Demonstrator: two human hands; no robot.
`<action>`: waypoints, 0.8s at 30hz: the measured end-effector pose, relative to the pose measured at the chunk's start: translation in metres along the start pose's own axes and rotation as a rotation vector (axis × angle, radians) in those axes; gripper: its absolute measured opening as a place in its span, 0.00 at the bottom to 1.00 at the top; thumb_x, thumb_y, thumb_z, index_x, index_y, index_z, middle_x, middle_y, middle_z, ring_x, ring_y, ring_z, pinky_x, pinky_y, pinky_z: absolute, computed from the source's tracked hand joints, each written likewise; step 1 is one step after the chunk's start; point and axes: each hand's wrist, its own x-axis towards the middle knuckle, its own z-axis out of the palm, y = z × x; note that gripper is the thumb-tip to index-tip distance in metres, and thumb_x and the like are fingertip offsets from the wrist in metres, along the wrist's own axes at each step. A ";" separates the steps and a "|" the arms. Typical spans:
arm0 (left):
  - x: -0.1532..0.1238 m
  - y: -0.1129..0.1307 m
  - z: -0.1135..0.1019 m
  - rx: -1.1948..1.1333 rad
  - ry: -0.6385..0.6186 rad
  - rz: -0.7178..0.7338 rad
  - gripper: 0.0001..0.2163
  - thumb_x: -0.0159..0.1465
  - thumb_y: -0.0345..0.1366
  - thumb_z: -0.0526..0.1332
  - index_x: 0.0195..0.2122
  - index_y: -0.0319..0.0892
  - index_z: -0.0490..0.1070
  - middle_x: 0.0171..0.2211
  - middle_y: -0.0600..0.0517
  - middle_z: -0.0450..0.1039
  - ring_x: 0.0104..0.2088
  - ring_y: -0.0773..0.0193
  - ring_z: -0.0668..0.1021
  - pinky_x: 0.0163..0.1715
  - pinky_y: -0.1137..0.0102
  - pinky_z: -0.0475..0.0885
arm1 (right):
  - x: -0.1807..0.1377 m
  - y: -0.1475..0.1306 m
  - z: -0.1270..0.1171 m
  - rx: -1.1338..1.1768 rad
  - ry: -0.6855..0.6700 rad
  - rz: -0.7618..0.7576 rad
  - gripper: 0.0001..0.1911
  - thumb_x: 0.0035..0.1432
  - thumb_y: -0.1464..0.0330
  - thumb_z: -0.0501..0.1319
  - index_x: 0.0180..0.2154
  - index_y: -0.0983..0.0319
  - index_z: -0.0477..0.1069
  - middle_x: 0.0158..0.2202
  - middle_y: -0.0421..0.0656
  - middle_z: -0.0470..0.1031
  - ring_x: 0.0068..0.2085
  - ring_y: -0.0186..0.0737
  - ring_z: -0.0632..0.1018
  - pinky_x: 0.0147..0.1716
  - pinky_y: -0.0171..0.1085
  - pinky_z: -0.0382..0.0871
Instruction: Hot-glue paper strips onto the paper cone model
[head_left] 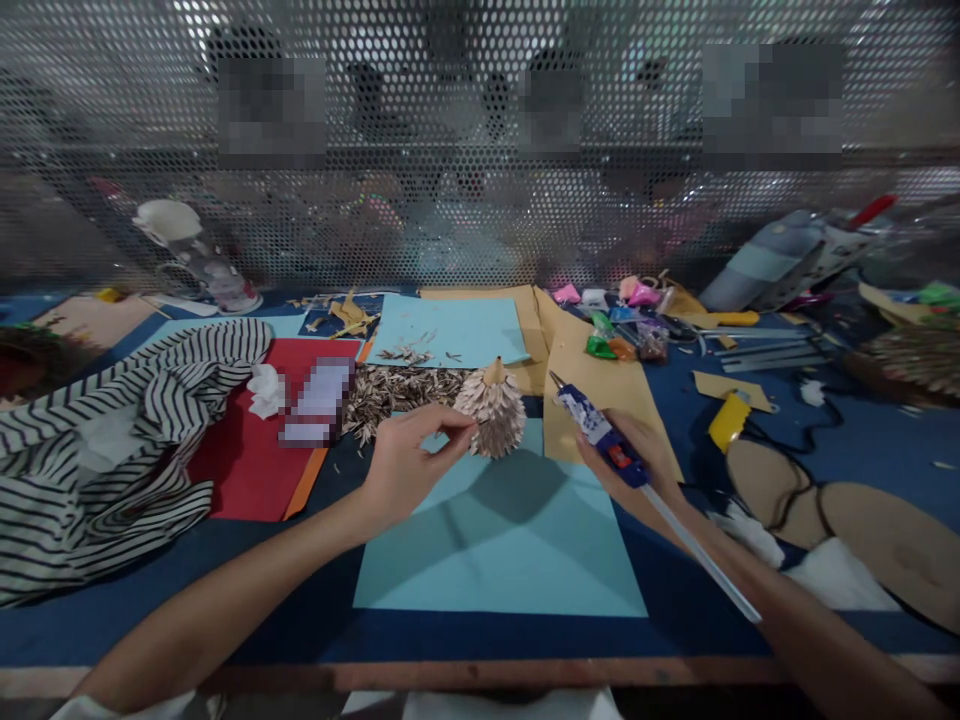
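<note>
My left hand [409,455] pinches its fingertips against the side of a small cone [491,408] covered in overlapping seed husks, with a bare tan tip on top. The cone stands at the far edge of a light blue sheet [510,540]. My right hand [637,460] is wrapped round a blue and white glue gun [600,435], whose nozzle points up-left toward the cone, a short gap away. A clear glue stick [705,560] trails back from the gun along my forearm.
A pile of loose husks [390,395] lies behind my left hand. Red card [255,460] and a striped cloth [97,450] are at the left. Tan card [600,390], another blue sheet [450,330], small packets and brown cardboard shapes [862,530] sit at the right. Perforated metal screen behind.
</note>
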 end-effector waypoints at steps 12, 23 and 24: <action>0.005 -0.009 -0.003 0.356 0.076 0.493 0.09 0.59 0.22 0.60 0.39 0.40 0.70 0.32 0.48 0.74 0.36 0.64 0.76 0.37 0.69 0.75 | 0.002 0.060 -0.016 -0.399 -0.467 -0.031 0.18 0.48 0.73 0.56 0.44 0.65 0.65 0.43 0.52 0.69 0.42 0.49 0.74 0.41 0.42 0.67; 0.011 -0.013 -0.002 0.423 0.097 0.554 0.12 0.60 0.23 0.59 0.45 0.40 0.69 0.36 0.47 0.76 0.39 0.63 0.78 0.41 0.67 0.76 | -0.001 0.038 -0.023 -0.638 -0.508 -0.094 0.21 0.49 0.71 0.55 0.48 0.63 0.67 0.46 0.53 0.71 0.49 0.58 0.70 0.44 0.49 0.63; 0.011 -0.015 -0.002 0.451 0.093 0.576 0.13 0.60 0.23 0.59 0.46 0.40 0.69 0.36 0.47 0.77 0.39 0.63 0.78 0.42 0.67 0.75 | 0.000 0.031 -0.024 -0.669 -0.492 -0.097 0.21 0.49 0.72 0.55 0.47 0.63 0.67 0.46 0.54 0.71 0.48 0.58 0.70 0.43 0.50 0.63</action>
